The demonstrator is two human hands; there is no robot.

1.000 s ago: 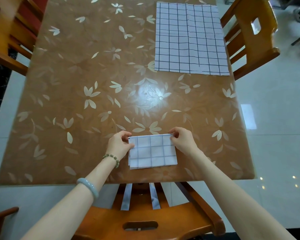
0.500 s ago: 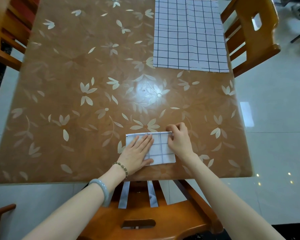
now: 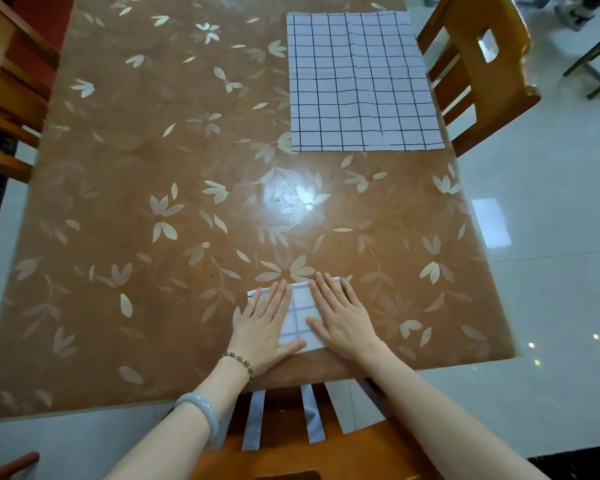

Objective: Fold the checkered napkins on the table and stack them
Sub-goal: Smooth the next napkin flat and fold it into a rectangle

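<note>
L hand (image 3: 262, 327), R hand (image 3: 343, 320) flat on folded napkin (image 3: 300, 315).

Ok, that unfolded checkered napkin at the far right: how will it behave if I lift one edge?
Probably floppy: the unfolded napkin lies flat with soft creases, so it should drape. Likely light, being thin cloth. On the glossy table it may slide when pushed.
</note>
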